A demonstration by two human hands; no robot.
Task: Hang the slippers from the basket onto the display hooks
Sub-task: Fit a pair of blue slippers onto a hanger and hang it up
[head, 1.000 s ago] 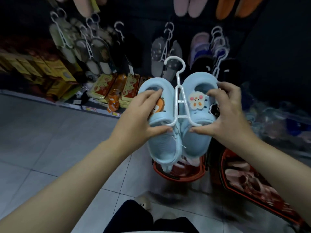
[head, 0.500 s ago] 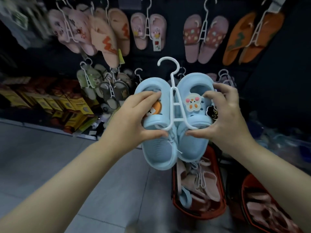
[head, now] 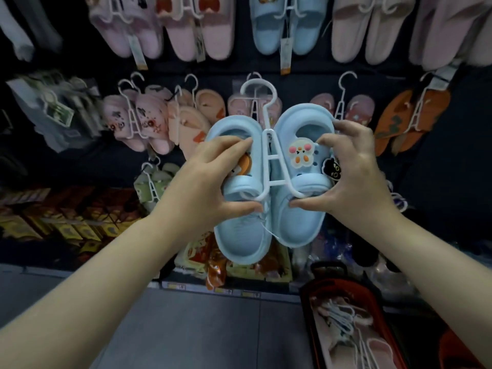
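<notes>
On the left of the dark wall (head: 474,182) a pink pair (head: 138,121) hangs among others. Just right of it, the left hand (head: 213,182) grips the left shoe of the blue slippers (head: 239,230). Its fingers (head: 234,143) are curled over the strap and the thumb is pressed under it. Between the two shoes stands the white hanger (head: 269,161). Its hook is upright above them, in front of the middle row and not caught on anything that can be seen.

The right hand (head: 356,177) holds the other shoe. Its fingers (head: 343,129) are spread and bent round the shoe's outer edge, and the thumb sits beneath, near the hanger's foot. Further right an orange pair (head: 410,121) hangs. Low at the right, on the floor (head: 199,328), the red basket (head: 308,291) has more pairs in it.

The step in hand looks like carrying this pair up to the display. The slippers are held in the air in front of the wall, well above the basket and not yet hung. The display hooks themselves are too dark to make out. The next move likely calls for finding a free one, lifting the hanger's hook over it, then letting go with both hands.
</notes>
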